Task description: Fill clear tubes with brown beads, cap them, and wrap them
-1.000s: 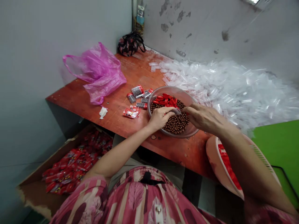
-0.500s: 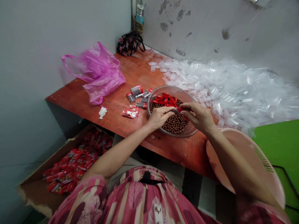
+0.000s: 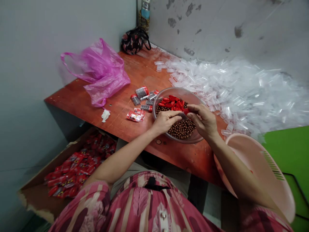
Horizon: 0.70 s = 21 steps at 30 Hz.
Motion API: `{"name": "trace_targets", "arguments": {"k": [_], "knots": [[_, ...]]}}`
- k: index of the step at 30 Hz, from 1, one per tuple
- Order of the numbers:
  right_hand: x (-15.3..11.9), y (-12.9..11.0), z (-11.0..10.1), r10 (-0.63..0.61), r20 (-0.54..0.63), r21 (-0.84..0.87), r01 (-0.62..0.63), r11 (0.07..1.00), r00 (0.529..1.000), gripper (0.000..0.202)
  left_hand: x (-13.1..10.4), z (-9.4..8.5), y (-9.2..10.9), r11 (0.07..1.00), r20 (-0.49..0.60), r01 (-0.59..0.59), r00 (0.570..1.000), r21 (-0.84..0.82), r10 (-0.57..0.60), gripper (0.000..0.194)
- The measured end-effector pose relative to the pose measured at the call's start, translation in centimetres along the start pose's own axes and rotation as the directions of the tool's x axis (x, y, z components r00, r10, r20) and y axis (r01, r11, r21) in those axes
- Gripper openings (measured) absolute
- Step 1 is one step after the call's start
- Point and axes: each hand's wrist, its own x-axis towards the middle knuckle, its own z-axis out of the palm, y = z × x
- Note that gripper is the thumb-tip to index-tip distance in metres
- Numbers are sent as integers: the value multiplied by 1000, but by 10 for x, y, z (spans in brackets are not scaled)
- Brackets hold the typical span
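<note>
Over a clear plastic bowl (image 3: pixel 185 141), my left hand (image 3: pixel 165 122) pinches a small clear plastic case (image 3: pixel 184 115), mostly covered by the fingers. My right hand (image 3: pixel 204 121) is closed on a red cap (image 3: pixel 186 111) at the case's right end. Whether cap and case are joined, I cannot tell. Below the hands, the bowl holds many brown beads (image 3: pixel 181 130), with red caps (image 3: pixel 174 102) heaped at its far side. Left of the bowl lie several filled cases with red caps (image 3: pixel 142 92) and some printed red cards (image 3: pixel 135 116).
A heap of clear empty cases (image 3: pixel 236 87) spreads along the wall at right. A pink basin (image 3: pixel 256 161) stands at the table's right end. A pink plastic bag (image 3: pixel 106 71) and a dark floral pouch (image 3: pixel 132 42) lie behind. A cardboard box (image 3: pixel 41 204) of red packs sits lower left.
My right fingers have lifted slightly and the red cap shows a little higher and further right. My left hand stays nearly in place. The view has shifted slightly.
</note>
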Motion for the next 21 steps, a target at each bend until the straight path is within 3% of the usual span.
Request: {"name": "trace_targets", "arguments": {"k": [5,10,17,19,21], "knots": [[-12,7,-2,67,-6,38,-66,997,998,21,2,0,-1,997,-44,37,998,-62,-40,26],[-15,7,-5,184,-1,121,-183,976,983,22,3,1,-1,999,-16,18,1000,-29,-19,27],[-2,8,-15,363,327,374,-473,798,872,30,1,0,3,998,10,-30,1000,57,29,25],[-3,11,-16,400,294,377,-490,786,868,30,1,1,5,996,2,-34,999,84,34,25],[-6,12,-13,441,157,343,-468,815,884,27,1,2,5,995,6,-32,999,97,31,24]]}}
